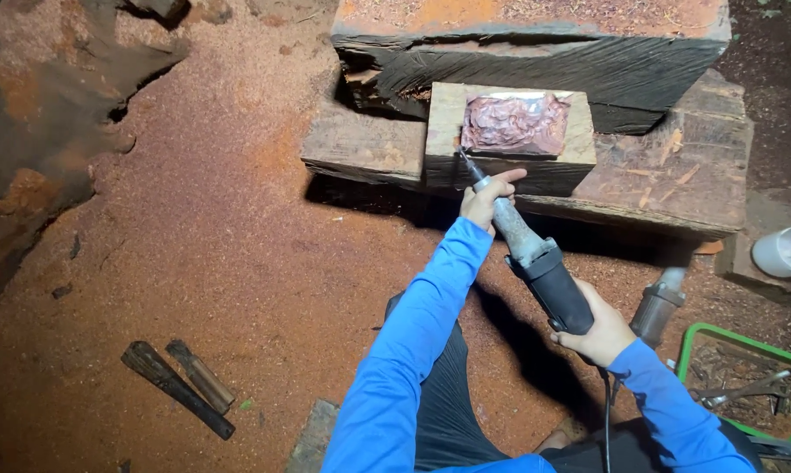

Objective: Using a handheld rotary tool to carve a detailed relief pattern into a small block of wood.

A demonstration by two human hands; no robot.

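A corded grinder tool [536, 263] with a long grey neck and black body points up-left at a pale wooden block [444, 131]. The block has a hollowed top, pinkish-red inside [515, 124]. My left hand [487, 197] grips the tool's neck close to its thin bit, which touches the block's front left edge. My right hand [601, 333] holds the black rear body, where the cable leaves. Both arms wear blue sleeves.
The block rests on a weathered plank [676, 175] before a thick dark beam [536, 61]. Red sawdust covers the ground. Two dark chisel-like tools [181, 385] lie at lower left. A green crate [746, 385] of tools, another power tool [658, 302] and a white cup [785, 251] stand at right.
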